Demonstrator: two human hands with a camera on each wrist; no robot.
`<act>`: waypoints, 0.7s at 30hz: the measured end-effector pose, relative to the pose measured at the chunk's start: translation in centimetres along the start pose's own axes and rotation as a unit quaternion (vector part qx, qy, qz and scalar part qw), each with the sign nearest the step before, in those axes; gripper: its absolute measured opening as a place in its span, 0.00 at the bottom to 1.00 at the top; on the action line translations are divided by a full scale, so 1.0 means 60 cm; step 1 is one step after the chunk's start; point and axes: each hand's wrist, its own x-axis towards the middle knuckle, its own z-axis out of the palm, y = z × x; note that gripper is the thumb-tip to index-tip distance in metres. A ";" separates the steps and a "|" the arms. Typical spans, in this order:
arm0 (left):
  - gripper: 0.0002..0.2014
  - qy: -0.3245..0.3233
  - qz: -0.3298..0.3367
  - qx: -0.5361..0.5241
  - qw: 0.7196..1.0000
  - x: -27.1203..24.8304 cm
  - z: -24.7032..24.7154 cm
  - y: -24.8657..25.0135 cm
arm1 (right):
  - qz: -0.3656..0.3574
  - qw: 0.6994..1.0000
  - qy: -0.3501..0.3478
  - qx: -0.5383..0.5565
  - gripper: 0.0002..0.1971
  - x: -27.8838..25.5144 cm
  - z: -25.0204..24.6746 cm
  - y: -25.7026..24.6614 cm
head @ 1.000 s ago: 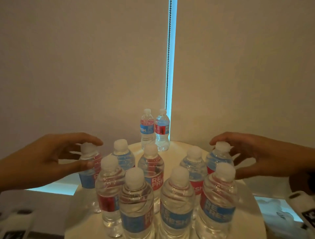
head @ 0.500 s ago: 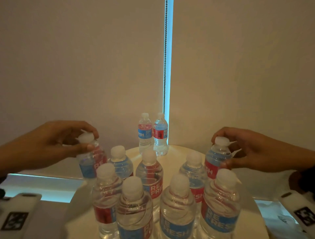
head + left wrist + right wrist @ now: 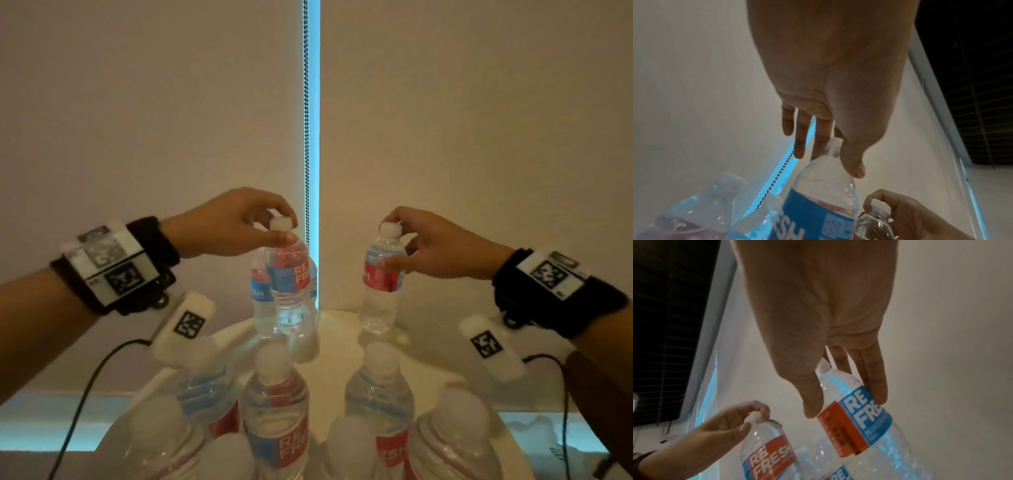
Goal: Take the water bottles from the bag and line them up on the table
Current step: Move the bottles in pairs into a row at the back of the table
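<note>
- Left wrist band: black strap with white marker blocks; a dark cable hangs from it toward the lower left.
- Left hand: grip closed round the white cap and neck of the left-held bottle, thumb below the cap, fingers curled over the top. In the left wrist view the thumb lies along the shoulder of this bottle and the other fingers hang beside the neck.
- Left-held bottle: upright, red and blue label, at the far side of the tabletop. Whether its base touches the surface cannot be told.
- 2 far bottles: standing directly behind the left-held bottle, largely hidden by it, just in front of the bead chain and the lit gap between the 2 blinds.
- Near bottles: a blurred cluster at the front of the tabletop, caps up; at least 6 can be counted.
- Right-held bottle: upright, to the right of the far pair and apart from it, base low over or on the far right edge of the tabletop; contact cannot be confirmed.
- Right hand: grip closed on that bottle, forefinger over the cap, thumb pressed on the label. The right wrist view shows thumb and fingers either side of the bottle.
- Right wrist band: black strap, white marker blocks, a cable below it.
</note>
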 end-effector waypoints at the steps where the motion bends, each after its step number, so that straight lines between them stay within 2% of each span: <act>1: 0.13 -0.005 0.003 0.004 1.000 0.021 0.014 0.001 | 0.004 1.000 0.000 -0.008 0.20 0.009 0.006 0.004; 4: 0.13 -0.013 0.011 0.002 1.000 0.074 0.053 0.001 | 0.015 1.000 -0.004 -0.020 0.22 0.033 0.025 0.019; 10: 0.17 -0.068 0.007 0.048 0.996 0.140 0.110 0.001 | 0.029 0.998 -0.024 -0.043 0.25 0.063 0.066 0.045; 21: 0.20 -0.093 -0.019 0.110 0.989 0.169 0.141 -0.009 | 0.052 0.997 -0.031 -0.044 0.25 0.085 0.082 0.062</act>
